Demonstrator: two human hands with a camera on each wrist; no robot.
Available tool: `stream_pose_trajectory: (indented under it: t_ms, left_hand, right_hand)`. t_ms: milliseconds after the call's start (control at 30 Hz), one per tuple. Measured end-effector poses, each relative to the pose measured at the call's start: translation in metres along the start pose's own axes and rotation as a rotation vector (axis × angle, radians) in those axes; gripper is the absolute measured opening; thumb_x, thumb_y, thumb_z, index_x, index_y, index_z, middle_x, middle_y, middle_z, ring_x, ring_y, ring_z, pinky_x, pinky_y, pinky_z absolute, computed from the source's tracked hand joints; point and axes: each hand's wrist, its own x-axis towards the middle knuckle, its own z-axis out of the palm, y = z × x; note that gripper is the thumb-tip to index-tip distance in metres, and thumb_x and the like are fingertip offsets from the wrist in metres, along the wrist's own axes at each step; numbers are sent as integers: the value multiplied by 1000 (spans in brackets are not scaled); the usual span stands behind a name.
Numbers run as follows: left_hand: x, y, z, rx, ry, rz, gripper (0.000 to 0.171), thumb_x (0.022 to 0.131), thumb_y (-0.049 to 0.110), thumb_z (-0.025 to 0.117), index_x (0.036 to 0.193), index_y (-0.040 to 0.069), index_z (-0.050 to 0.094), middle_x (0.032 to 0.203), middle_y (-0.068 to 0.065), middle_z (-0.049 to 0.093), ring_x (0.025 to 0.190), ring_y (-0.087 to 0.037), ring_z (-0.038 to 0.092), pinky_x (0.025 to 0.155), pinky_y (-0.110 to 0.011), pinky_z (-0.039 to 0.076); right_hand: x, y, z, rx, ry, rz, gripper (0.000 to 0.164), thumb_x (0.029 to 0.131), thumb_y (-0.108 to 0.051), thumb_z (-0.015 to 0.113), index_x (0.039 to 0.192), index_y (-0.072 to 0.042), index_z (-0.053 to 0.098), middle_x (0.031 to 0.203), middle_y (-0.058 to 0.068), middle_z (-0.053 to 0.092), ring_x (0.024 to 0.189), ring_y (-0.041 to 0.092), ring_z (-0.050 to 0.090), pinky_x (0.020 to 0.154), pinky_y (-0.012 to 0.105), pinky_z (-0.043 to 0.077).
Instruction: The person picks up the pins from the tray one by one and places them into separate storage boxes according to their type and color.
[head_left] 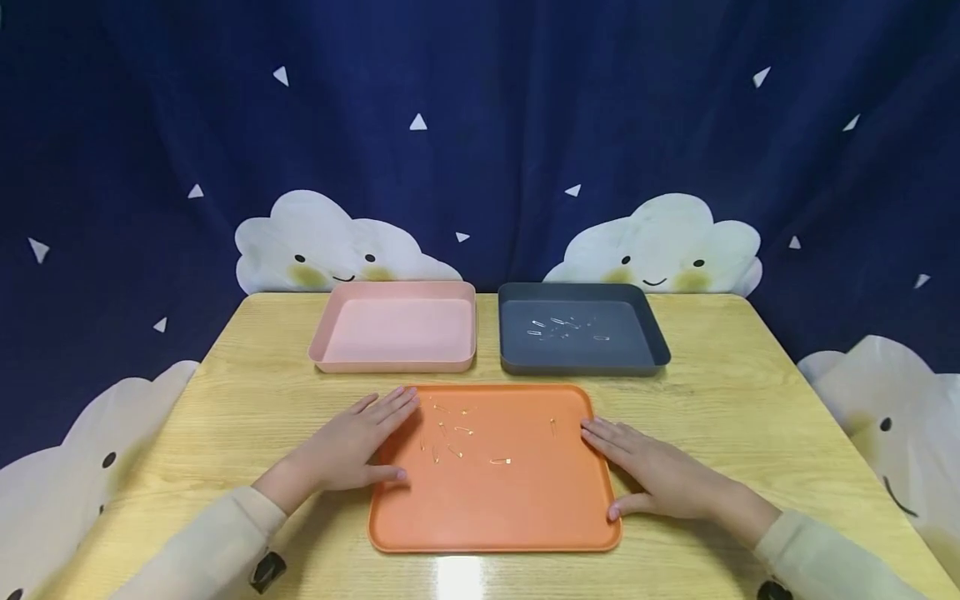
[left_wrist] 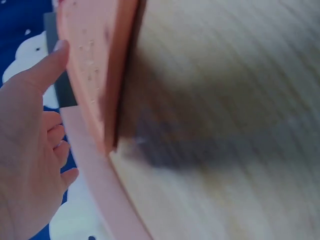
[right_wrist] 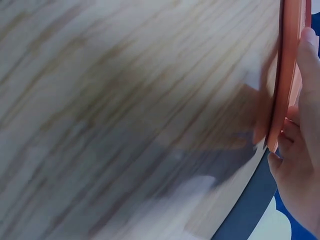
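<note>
In the head view an orange tray [head_left: 495, 512] lies on the table. Several small gold safety pins [head_left: 463, 431] are scattered over its upper left part. One more safety pin [head_left: 501, 461] lies near the middle, and another [head_left: 552, 426] towards the right side. My left hand [head_left: 356, 450] is at the tray's left edge, its fingers straight and the thumb spread over the rim. At the opposite edge is my right hand [head_left: 656, 472], fingers extended and thumb by the rim. Neither hand holds a pin. Both wrist views show the fingers beside the tray's side; exact contact is hard to tell.
Behind the orange tray stand a pink tray [head_left: 390, 367] on the left and a dark grey tray [head_left: 585, 362] on the right. Several silver safety pins [head_left: 538, 323] lie in the grey one. A dark blue curtain [head_left: 487, 167] with clouds hangs behind the wooden table [head_left: 705, 392].
</note>
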Motion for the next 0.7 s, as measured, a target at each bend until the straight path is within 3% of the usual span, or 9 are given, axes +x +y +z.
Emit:
stream_pose_trajectory:
  t_ms: [133,200,300,400,700]
  left_hand:
    - [-2,1,10,-13,-27,-3,92,87,59,62,154,5,29,163,-11,28,152,-31,27,122,-55,26]
    - [-2,1,12,-19,-28,-1,91,87,59,61,154,6,29,163,-11,27,152,-30,26,122,-54,26]
    - [-1,1,14,-18,-27,3,90,87,58,62,154,5,31,163,-12,29,151,-30,28,122,-55,26]
    - [-1,-2,14,-10,-41,-6,89,88,57,62,153,4,31,162,-13,29,150,-31,30,121,-55,27]
    - [-2,-7,20,-43,-42,-27,85,91,56,58,153,5,31,162,-14,29,150,-31,30,121,-56,27]
  right_hand:
    - [0,-1,-1,-34,-22,9,93,82,-65,59,154,-12,32,161,7,33,145,32,38,121,32,28]
    - [-1,0,-1,-42,-33,23,93,83,-67,57,155,-14,31,162,6,32,146,31,37,118,37,34]
    - [-1,0,1,-33,-18,4,92,83,-65,59,154,-12,32,161,8,33,145,34,38,125,21,17]
    - [-1,2,3,-43,18,-35,92,83,-62,61,153,-9,33,160,11,35,143,35,39,120,5,-5]
    - [-2,4,5,-38,34,-58,92,84,-58,64,154,-7,32,160,13,34,144,36,37,121,7,-5]
